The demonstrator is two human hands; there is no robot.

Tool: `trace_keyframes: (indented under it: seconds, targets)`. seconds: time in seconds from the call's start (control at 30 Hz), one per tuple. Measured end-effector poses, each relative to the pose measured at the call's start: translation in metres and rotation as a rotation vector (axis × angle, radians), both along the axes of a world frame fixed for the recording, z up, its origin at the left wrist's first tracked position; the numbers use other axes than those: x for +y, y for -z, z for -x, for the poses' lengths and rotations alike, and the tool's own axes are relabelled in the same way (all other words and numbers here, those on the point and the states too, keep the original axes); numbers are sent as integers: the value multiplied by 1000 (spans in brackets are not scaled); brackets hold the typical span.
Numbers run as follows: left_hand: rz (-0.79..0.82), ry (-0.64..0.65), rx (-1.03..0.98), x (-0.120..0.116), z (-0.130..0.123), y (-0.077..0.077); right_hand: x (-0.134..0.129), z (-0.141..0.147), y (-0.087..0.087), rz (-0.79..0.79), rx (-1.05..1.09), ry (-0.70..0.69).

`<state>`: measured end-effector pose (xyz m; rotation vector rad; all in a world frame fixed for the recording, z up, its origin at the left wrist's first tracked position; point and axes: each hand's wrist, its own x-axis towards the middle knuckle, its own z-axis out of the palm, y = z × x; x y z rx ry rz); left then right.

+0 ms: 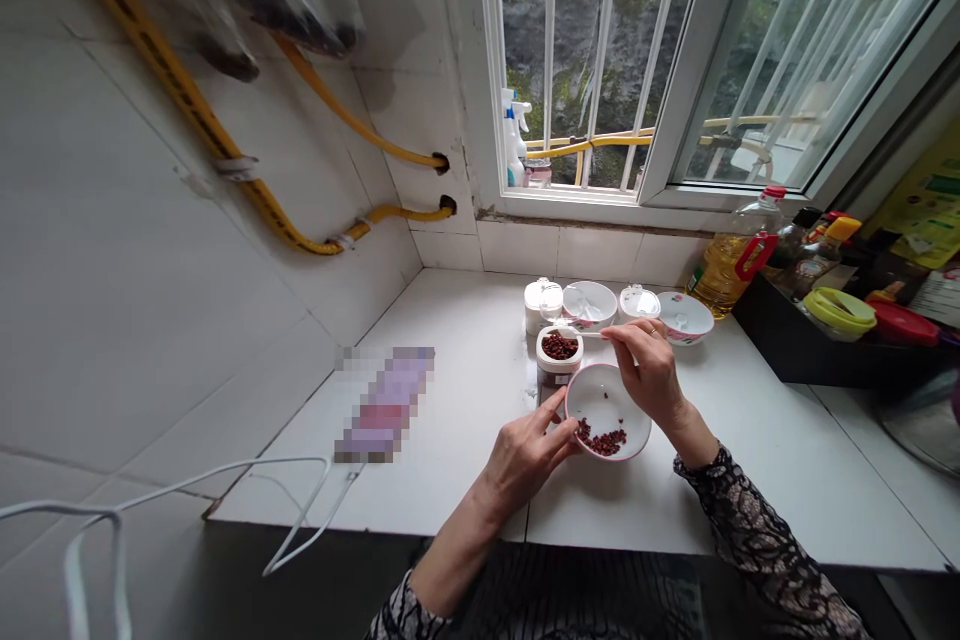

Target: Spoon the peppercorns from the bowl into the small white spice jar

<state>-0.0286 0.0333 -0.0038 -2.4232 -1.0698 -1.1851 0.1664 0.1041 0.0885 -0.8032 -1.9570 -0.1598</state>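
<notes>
My left hand (529, 450) grips the left rim of a white bowl with a pink edge (634, 410), which is tilted toward me. Small dark red pieces (602, 440) lie in its lower part. In my right hand (646, 360) is a thin white spoon (592, 334), pinched between the fingers; its far end is over an open white jar (559, 372). Similar dark red pieces (559, 346) fill the jar, just behind the bowl. The spoon's bowl is too small to make out clearly.
Behind the jar stand a white jar (543, 306), a bowl (590, 304), another white jar (639, 303) and a bowl with a spoon (685, 317). An oil bottle (731, 260) and a black box (795, 345) of bottles are right. A blurred object (386, 407) and white cable (311, 510) are left.
</notes>
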Motion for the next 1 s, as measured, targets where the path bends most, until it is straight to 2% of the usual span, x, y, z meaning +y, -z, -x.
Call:
trace_keyframes:
  seconds: [0.13,0.23,0.4,0.5,0.57,0.73,1.0]
  targets:
    - [7,10,-10,-1,0,-3,-4,-3,0,40,17,-37]
    - [-1,8,-2,-1,1,-5,-8,-17,-5,138,3,-54]
    - [-18,0,27,-2,1,-6,-12,-43,-7,337,-226,-55]
    - [-33,-1,27,-2,1,-7,-15,-43,-1,366,-334,-30]
    - [-38,1,31,-2,1,-8,-18,-37,4,399,-347,-65]
    - [-24,5,42,-3,2,-9,-26,-24,5,566,-310,-180]
    - [7,29,20,-2,2,-7,-26,-26,3,854,-82,-183]
